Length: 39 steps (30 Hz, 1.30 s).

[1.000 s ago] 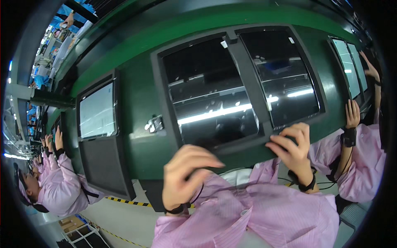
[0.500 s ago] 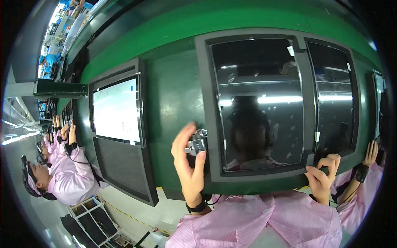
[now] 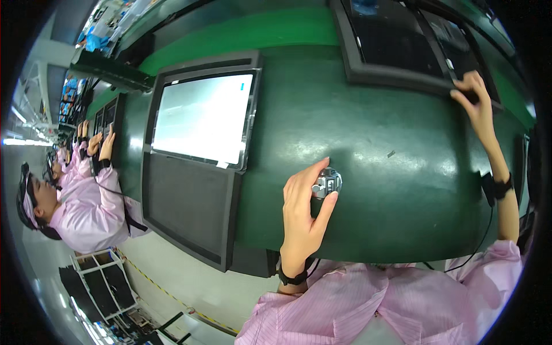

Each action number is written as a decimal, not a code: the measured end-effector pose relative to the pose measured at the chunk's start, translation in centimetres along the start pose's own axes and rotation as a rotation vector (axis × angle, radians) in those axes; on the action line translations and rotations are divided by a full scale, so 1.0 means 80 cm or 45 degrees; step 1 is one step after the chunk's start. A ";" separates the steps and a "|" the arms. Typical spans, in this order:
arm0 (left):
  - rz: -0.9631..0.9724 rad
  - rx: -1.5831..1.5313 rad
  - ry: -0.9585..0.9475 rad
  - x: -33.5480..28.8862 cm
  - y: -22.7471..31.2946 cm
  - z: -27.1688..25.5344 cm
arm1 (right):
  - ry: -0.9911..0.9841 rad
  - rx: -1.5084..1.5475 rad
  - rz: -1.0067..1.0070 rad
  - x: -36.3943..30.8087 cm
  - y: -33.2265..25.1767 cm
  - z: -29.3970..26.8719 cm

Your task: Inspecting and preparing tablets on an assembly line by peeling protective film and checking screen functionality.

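My left hand (image 3: 302, 210) rests on the green tabletop, fingers and thumb curled round a small silver metal device with a knob (image 3: 328, 184). Far off at the right, my right hand (image 3: 476, 103) reaches out with its thumb and fingers closed at the near corner of a black foam tray (image 3: 397, 79). Two dark glossy screen panels lie in that tray; the larger is the left panel (image 3: 391, 37). The upper part of the tray runs out of the picture.
Left of my left hand stands another black tray (image 3: 233, 213) with a lit white screen (image 3: 204, 118) in its far half. A dark post (image 3: 112, 72) juts in behind it. A co-worker in pink (image 3: 86, 210) sits at the left. A white-framed cart (image 3: 106, 284) stands on the floor.
The tray with the dark panels has moved from in front of me to the far right, my right hand going with it. My left hand stays round the metal device. The view has shifted.
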<state>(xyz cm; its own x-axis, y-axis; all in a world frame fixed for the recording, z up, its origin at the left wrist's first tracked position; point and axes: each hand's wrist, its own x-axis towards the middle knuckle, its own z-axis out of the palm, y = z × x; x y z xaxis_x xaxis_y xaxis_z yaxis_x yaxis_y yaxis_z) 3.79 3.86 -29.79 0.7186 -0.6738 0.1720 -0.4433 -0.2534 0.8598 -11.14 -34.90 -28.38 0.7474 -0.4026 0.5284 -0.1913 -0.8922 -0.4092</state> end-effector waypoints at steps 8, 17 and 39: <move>0.074 0.001 -0.029 -0.002 0.011 0.000 | -0.164 0.225 0.196 0.095 0.043 0.050; 0.006 -0.050 -0.017 -0.004 0.005 0.014 | 0.021 0.780 0.325 0.074 0.047 0.053; 1.159 -0.110 -0.233 -0.106 0.219 -0.123 | -0.287 1.075 -1.046 -0.022 -0.366 -0.108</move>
<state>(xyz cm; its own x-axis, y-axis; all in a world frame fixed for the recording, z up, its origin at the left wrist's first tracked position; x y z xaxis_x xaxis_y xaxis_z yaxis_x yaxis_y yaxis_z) -4.85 11.96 -11.44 0.0150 -0.6881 0.7254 -0.7479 0.4739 0.4649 -12.32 -9.86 -10.93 0.5616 0.3445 0.7523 0.8097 -0.4161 -0.4139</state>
